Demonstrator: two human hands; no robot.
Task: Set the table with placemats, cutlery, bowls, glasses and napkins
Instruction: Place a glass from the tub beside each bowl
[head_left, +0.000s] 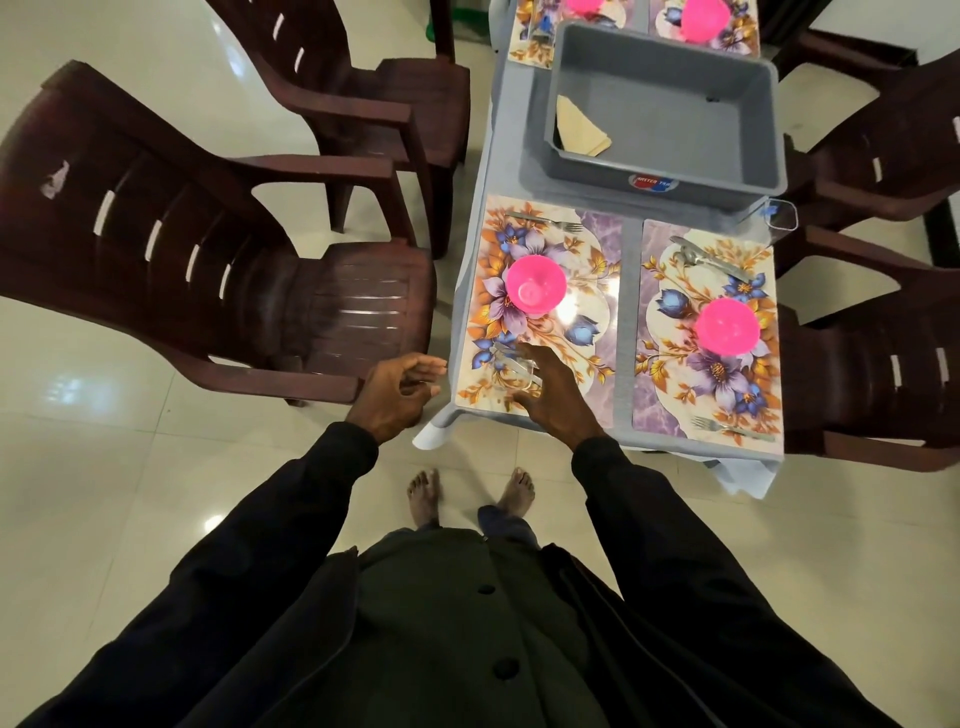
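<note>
Glass (511, 366), clear, is being held over the 6 o'clock end of the near-left placemat (602, 234), straight at 6 o'clock from its pink bowl (536, 285). It is being gripped by the right hand (553, 400), with the fingers curled round its side from above. Whether the base is already touching the mat cannot be told. The left hand (400, 389) is being kept off the table corner, at 9 o'clock from the glass, fingers loosely curled, nothing in it.

Progress, as judged:
- Placemats: four are laid. The far placemats (530, 47) are being cut off by the frame edge.
- Bowls: a pink one is sitting on every mat, near-right bowl (727, 326) included. Looks done.
- Cutlery: a fork (545, 222) is lying at the 12 o'clock end of the near-left placemat. The near-right placemat (670, 395) is carrying a spoon (691, 254) at 12 and a second fork (732, 428) at 6. Something shiny under the held glass is too blurred to identify.
- Glasses: being worked now. A second glass (782, 221) is standing at the table edge, at 1 o'clock from the near-right placemat, just beside the grey tub (665, 171). Glasses for the far settings are not visible.
- Napkins (579, 130): folded, lying in the tub's 9 o'clock corner. None is seen on a mat, so this step is probably left for last.
</note>
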